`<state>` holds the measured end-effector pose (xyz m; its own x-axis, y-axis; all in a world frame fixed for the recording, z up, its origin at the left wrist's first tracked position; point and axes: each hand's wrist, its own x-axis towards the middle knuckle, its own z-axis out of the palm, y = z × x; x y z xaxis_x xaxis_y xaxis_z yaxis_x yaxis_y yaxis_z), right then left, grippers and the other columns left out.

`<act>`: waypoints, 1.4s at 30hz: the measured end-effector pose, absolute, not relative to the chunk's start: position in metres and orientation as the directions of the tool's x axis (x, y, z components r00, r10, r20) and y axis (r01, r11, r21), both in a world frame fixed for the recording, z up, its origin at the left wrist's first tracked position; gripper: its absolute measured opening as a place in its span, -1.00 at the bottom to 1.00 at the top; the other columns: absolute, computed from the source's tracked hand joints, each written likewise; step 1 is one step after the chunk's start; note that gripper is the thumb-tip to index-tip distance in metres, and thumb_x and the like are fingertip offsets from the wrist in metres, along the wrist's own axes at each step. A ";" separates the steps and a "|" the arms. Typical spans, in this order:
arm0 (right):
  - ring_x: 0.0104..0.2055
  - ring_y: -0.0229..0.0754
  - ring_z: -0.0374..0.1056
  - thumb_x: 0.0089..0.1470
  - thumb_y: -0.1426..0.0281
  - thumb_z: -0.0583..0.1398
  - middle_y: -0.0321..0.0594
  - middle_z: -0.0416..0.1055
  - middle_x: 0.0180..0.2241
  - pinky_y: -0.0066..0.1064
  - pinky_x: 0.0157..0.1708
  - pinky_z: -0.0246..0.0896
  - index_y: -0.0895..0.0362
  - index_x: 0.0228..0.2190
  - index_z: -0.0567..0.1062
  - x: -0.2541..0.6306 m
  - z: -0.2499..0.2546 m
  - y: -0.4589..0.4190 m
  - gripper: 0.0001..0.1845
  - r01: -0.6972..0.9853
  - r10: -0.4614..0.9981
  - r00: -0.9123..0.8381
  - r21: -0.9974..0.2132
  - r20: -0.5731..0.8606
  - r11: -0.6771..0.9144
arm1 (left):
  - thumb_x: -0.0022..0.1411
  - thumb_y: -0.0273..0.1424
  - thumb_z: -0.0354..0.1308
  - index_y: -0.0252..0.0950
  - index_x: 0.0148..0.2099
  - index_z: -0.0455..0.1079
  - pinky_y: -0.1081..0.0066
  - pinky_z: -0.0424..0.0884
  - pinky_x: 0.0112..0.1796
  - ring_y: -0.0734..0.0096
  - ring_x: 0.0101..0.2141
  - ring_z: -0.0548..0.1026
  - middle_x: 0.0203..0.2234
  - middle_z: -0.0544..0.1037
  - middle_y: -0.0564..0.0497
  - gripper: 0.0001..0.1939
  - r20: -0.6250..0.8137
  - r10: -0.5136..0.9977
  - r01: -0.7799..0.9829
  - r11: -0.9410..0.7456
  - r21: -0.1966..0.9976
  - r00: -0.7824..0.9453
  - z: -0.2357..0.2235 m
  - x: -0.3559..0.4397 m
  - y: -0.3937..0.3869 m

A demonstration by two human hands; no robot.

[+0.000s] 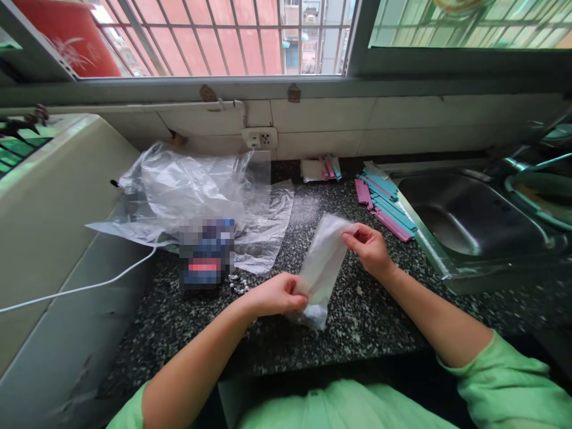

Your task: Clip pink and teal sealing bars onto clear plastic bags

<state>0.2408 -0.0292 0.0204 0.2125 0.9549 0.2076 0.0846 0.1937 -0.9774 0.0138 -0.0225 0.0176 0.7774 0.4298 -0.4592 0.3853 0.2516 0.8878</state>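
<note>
The plastic bag left of the sink needs gentle tension between left hand and right hand, fingers pinching it.

A single camera worn on the person's head looks forward and steeply down across a dark speckled counter, near enough that the green shirt crosses the near edge of its wide view. The left hand and right hand appear close to the lens, around mid-frame. Facing the tiled wall, the camera takes in the lower part of a barred window on the far side and a sink at right.
</note>
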 end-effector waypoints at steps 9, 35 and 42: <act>-0.51 -0.33 0.20 -0.17 0.19 0.27 -0.34 0.29 -0.58 -0.46 -0.46 0.16 0.15 -0.59 0.36 0.220 0.012 -0.036 -0.70 0.056 0.992 -0.114 -0.996 0.056 0.063 | -0.12 -0.14 0.28 -0.31 -0.21 0.43 0.46 0.30 -0.28 0.40 -0.34 0.42 -0.39 0.52 0.00 -0.55 -0.170 0.783 -0.146 0.315 0.938 0.599 0.011 0.030 -0.017; -0.52 -0.29 0.26 -0.05 0.23 0.17 -0.28 0.38 -0.58 -0.46 -0.49 0.18 0.16 -0.56 0.44 0.211 0.009 -0.041 -0.75 0.346 0.987 -0.106 -0.926 0.124 0.153 | -0.03 -0.14 0.14 -0.32 -0.55 0.22 0.53 0.10 -0.51 0.57 -0.56 0.15 -0.66 0.21 0.15 -0.66 -0.056 0.936 0.068 0.034 0.997 0.348 0.011 0.029 -0.016; -0.50 -0.28 0.27 -0.07 0.22 0.19 -0.29 0.38 -0.57 -0.45 -0.45 0.21 0.15 -0.56 0.43 0.216 0.008 -0.038 -0.75 0.296 0.991 -0.046 -0.945 0.128 0.136 | -0.06 -0.11 0.16 -0.34 -0.47 0.34 0.51 0.16 -0.45 0.52 -0.51 0.24 -0.59 0.35 0.10 -0.65 -0.149 0.882 0.040 0.146 0.988 0.448 0.010 0.027 -0.014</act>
<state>0.2155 -0.0382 0.0078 -0.0460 0.9907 0.1281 0.2959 0.1360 -0.9455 0.0271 -0.0135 0.0099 0.4477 0.8817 -0.1486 0.0397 0.1465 0.9884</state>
